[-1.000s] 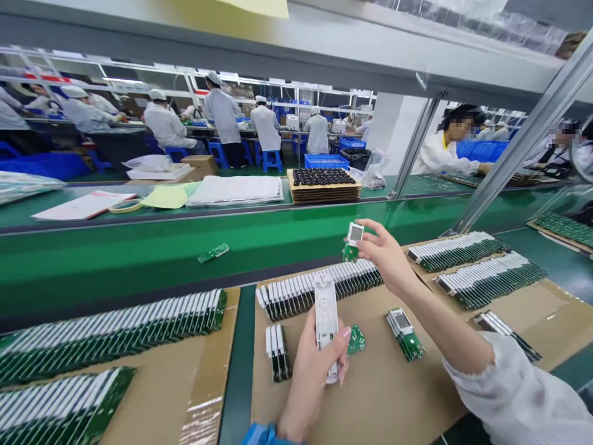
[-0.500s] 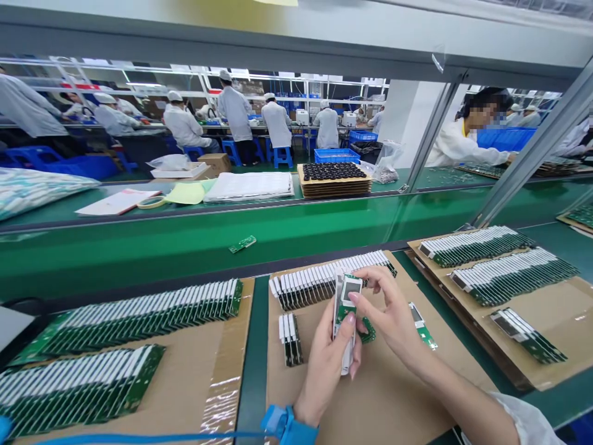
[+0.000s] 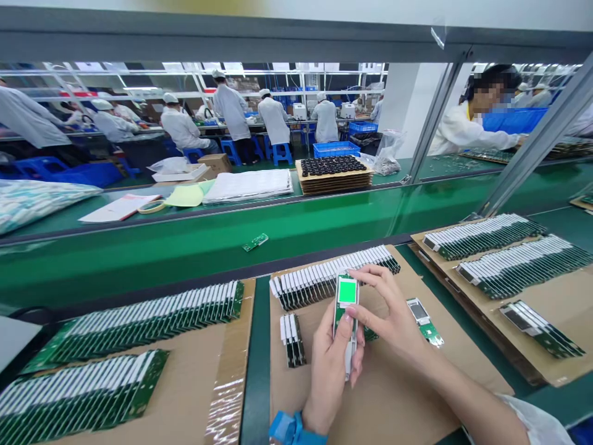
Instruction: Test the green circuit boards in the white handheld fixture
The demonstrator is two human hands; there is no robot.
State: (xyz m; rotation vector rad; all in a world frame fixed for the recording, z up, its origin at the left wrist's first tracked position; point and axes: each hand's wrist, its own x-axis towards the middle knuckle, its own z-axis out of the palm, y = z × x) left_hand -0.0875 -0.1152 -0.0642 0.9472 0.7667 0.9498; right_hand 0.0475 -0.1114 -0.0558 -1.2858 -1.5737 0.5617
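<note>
One slim white plastic casing [image 3: 348, 366], clamped by fingers of left hand [image 3: 327, 357] over flat brown cardboard [image 3: 389, 398]; thin green circuit board [image 3: 340, 314] along it, pinched by fingers of right hand [image 3: 388, 312]. Square screen [image 3: 347, 292], grey earlier, now bright green.

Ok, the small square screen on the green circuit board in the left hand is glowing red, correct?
Not red: the head view shows the small square screen glowing bright green. The rest stands: it is on the green circuit board in the left hand.
</note>
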